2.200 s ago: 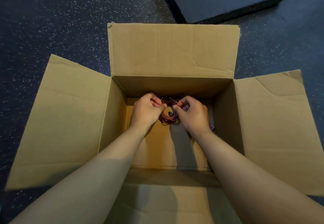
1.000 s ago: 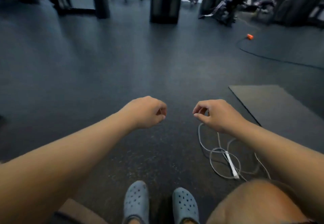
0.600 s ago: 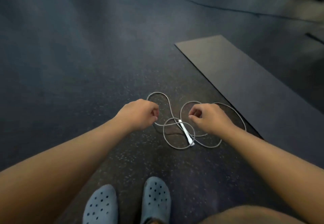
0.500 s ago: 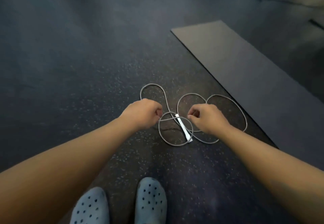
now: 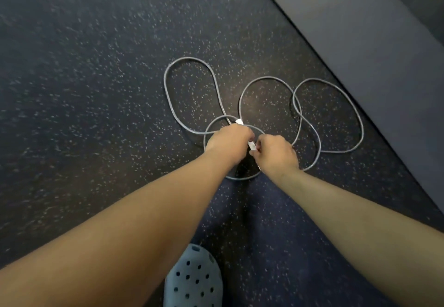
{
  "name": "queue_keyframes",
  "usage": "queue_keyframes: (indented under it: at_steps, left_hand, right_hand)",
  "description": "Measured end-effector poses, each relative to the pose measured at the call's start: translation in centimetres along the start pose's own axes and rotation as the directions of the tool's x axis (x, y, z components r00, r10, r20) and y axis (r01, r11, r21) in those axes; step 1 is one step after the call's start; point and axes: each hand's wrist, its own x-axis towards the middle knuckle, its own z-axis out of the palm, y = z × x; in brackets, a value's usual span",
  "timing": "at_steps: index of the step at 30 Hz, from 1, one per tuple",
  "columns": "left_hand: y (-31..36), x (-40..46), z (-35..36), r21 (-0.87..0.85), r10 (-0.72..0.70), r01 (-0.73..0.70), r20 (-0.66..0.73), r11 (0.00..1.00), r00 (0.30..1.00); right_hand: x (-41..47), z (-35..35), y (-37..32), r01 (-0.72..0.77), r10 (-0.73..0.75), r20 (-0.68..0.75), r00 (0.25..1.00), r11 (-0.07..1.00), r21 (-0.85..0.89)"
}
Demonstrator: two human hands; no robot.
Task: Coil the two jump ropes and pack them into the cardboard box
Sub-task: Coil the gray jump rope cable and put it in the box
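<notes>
Both hands, left hand [image 5: 229, 142] and right hand [image 5: 276, 154], now grip the grey rope's [image 5: 189, 60] white handle [image 5: 252, 145], previously untouched; second coiling begins.

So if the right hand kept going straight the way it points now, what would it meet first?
The right hand points toward the left hand; it would probably meet the white handle between them, then that hand, though depth is unclear.
</notes>
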Motion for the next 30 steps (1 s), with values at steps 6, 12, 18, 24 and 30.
queue_keyframes:
  at_steps: [6, 12, 18, 24, 30]
  left_hand:
    - [1.2, 0.7, 2.1, 0.096, -0.002, 0.003, -0.008, 0.995, 1.0]
    - [1.2, 0.9, 2.8, 0.178, 0.018, -0.007, -0.059, 0.984, 0.998]
    - [0.8, -1.3, 1.1, 0.258, 0.199, -0.154, -0.159, 0.954, 0.967]
    - [1.9, -9.1, -7.6, 0.401, 0.282, -0.227, -0.084, 0.888, 0.956]
    - [2.4, -22.5, -22.5, 0.277, 0.033, 0.019, -0.184, 0.961, 0.982]
  right_hand:
    - [0.7, 0.5, 0.7, 0.0, 0.0, -0.014, 1.0, 1.0, 0.03]
    - [0.7, 0.6, 1.7, 0.013, -0.018, 0.046, 0.999, 0.994, 0.113]
    - [-1.5, -1.9, 3.3, 0.22, -0.212, -0.074, 0.974, 0.968, 0.12]
    - [-5.8, -6.8, 1.7, 0.432, -0.402, -0.194, 0.895, 0.888, 0.155]
    - [-11.4, -15.7, -5.3, 0.591, -0.504, -0.314, 0.805, 0.728, 0.347]
